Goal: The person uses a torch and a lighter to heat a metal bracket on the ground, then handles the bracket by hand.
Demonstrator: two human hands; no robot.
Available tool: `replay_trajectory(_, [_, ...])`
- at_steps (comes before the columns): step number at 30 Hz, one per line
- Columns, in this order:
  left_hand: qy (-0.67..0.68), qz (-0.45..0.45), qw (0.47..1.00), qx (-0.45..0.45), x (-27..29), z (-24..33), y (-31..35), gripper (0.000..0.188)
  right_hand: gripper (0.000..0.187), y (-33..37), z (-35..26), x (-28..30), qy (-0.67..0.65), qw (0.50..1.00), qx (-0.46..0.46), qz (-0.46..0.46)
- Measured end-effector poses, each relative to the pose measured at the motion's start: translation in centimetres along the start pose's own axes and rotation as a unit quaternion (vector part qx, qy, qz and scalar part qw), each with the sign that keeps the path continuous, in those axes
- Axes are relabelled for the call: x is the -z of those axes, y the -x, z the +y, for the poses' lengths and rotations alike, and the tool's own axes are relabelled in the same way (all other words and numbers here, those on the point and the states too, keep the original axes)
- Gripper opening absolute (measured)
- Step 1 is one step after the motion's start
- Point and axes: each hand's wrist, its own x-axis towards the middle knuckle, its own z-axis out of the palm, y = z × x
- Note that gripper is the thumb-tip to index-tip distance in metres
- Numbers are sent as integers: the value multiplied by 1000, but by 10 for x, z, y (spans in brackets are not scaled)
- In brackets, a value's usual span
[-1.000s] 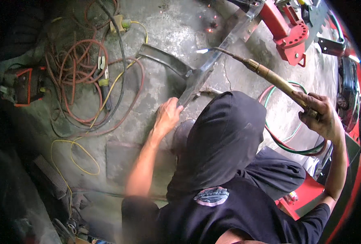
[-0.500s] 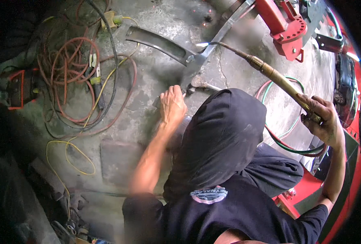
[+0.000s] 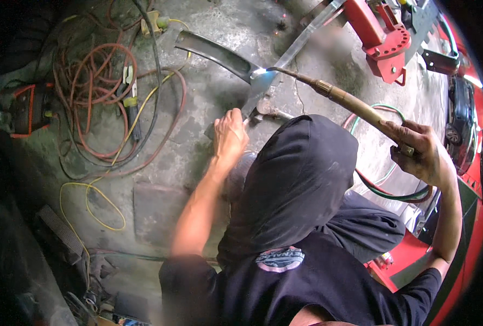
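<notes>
My right hand (image 3: 418,149) is wrapped round the handle end of a brass gas torch (image 3: 355,103). The torch's thin bent tip points left, and its small bright flame (image 3: 260,71) touches a grey metal part near the joint of its two arms. One arm is a curved channel (image 3: 217,53); the other is a straight bar (image 3: 301,46) running to the upper right. My left hand (image 3: 230,133) is closed at the lower end of this metal part, and its fingers partly hide what they grip. Close to its right lies a hammer (image 3: 268,110) on the floor.
Tangled reddish hoses (image 3: 97,108) and a clamp (image 3: 130,103) lie left on the concrete floor (image 3: 198,108). A yellow cord (image 3: 103,204) loops there. A red metal stand (image 3: 380,46) rises at upper right. Green and red hoses (image 3: 380,190) curve below the torch. My bent dark-clothed leg (image 3: 301,179) fills the middle.
My right hand has moved the torch a little to the left and lower, bringing the flame onto the metal joint, which glows blue-white. My left hand has hardly moved.
</notes>
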Motion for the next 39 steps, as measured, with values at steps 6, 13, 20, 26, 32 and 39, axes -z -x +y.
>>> replay_trajectory(6, [5,-9,1000,-2,6,-5,-1,19,67,-4,-4,-6,-25,999,32,31])
replay_trajectory(13, [-66,26,997,-7,-14,10,7,12,66,12,4,-10,-16,999,22,46])
replay_trajectory(20, [-106,2,994,-5,-21,18,8,15,67,24,13,-20,-22,998,5,53])
replay_trajectory(26, [-91,6,996,3,-22,17,11,19,64,22,13,-26,-35,998,-1,56])
replay_trajectory(32, [-86,16,996,-10,-23,10,11,14,66,23,13,-33,-28,999,-3,27])
replay_trajectory(39, [-114,-1,991,-74,-45,9,10,21,57,36,33,-40,-92,995,-18,29])
